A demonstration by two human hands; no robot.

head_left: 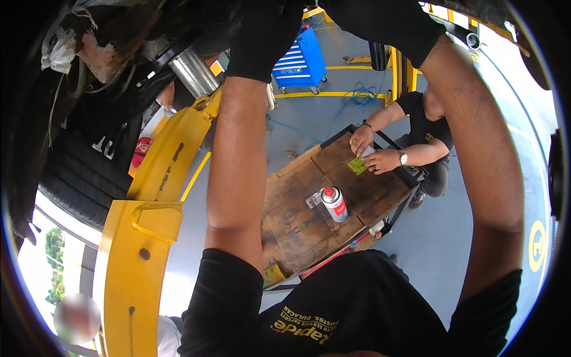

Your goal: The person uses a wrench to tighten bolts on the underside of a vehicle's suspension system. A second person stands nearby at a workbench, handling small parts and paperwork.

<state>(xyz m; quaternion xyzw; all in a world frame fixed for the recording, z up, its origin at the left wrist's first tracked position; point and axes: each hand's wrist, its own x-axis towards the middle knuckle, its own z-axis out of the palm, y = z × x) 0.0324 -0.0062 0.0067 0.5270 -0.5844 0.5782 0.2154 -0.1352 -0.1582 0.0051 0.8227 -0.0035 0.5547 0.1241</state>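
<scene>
Both of my arms reach up toward the dark underside of a raised vehicle. My left hand, in a black glove, is at the top edge beside dark undercarriage parts. My right hand, gloved in black too, is raised to its right. The fingers of both hands are lost in the dark or cut off by the frame, so what they touch or hold does not show. Close to the left glove is a silver metal cylinder, above a yellow lift arm.
Below me stands a cart with a cardboard-covered top, bearing a spray can with a red cap. A co-worker handles a yellow-green packet at its far side. Beyond are a blue tool cabinet and a coiled blue hose. A tyre hangs left.
</scene>
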